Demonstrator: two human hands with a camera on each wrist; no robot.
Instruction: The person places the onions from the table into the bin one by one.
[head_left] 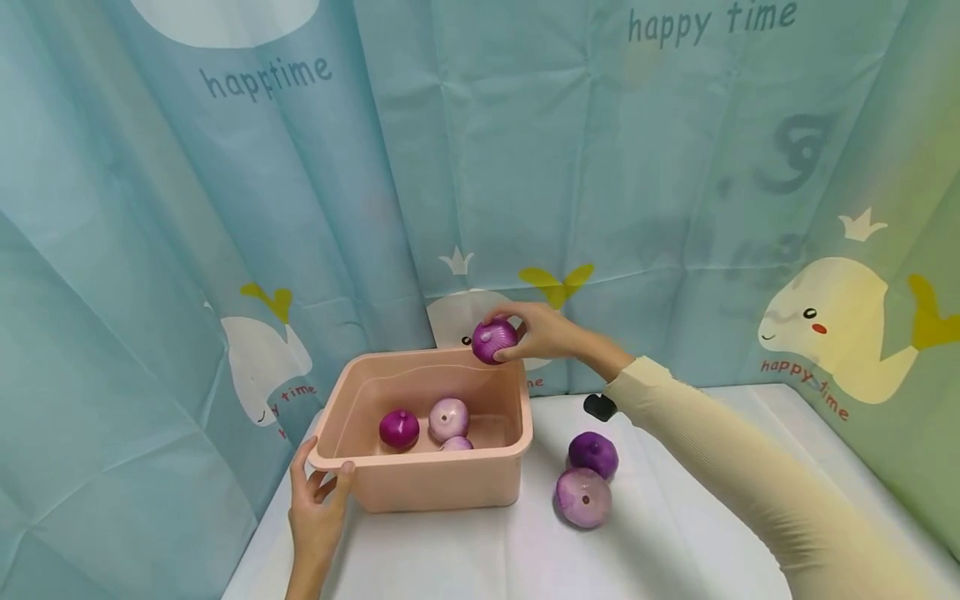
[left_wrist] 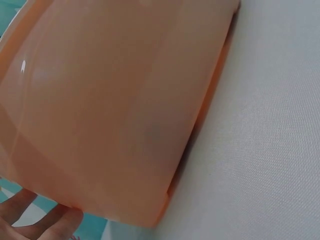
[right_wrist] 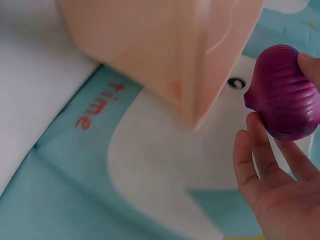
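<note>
A purple onion (head_left: pixel 495 342) is held in my right hand (head_left: pixel 543 331), raised over the back right corner of a pink plastic bin (head_left: pixel 435 487). The right wrist view shows thumb and fingertips around this onion (right_wrist: pixel 285 95). At the bin's front left corner, my left hand (head_left: pixel 317 512) grips the rim, thumb on the front and fingers along the left side. Inside the bin lie a dark purple onion (head_left: pixel 399 428), a pale onion (head_left: pixel 448 418) and another pale one (head_left: pixel 456 444), partly hidden by the front wall.
Right of the bin, a dark purple onion (head_left: pixel 593 455) and a pale purple onion (head_left: pixel 583 497) touch each other on the white tabletop (head_left: pixel 675 483). A blue curtain (head_left: pixel 510 167) with whale prints hangs close behind the bin and along the left.
</note>
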